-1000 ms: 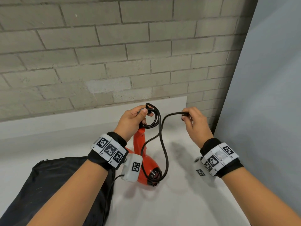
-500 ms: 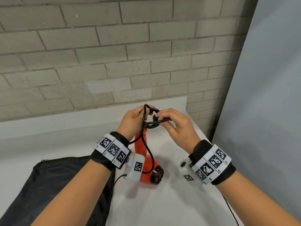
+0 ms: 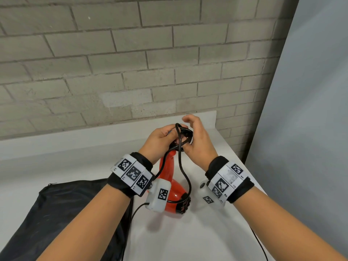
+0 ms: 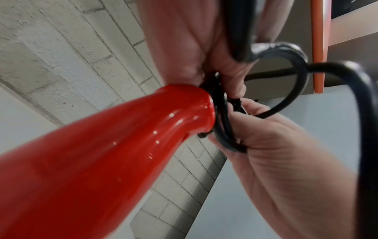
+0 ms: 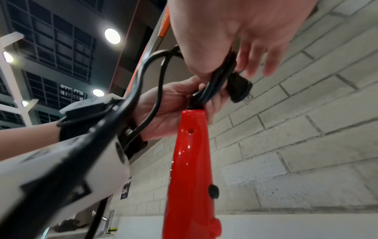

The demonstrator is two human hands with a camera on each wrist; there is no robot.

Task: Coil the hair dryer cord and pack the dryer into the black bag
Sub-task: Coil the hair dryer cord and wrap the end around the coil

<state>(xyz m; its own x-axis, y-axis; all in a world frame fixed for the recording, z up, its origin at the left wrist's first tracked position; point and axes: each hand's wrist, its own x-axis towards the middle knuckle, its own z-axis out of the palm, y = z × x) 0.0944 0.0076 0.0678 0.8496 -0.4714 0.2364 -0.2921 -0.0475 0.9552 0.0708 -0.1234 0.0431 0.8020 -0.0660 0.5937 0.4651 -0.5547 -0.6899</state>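
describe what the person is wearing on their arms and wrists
Bare forearms, no sleeves. Each wrist has a black fabric band carrying white tiles printed with black square-pattern markers. A white camera housing hangs under each wrist, also marked, with a thin black cable trailing from the left one.

So that's one red hair dryer (image 3: 170, 187) with one black cord (image 3: 185, 178), one black bag (image 3: 62, 210) left of the dryer, two hands above it.
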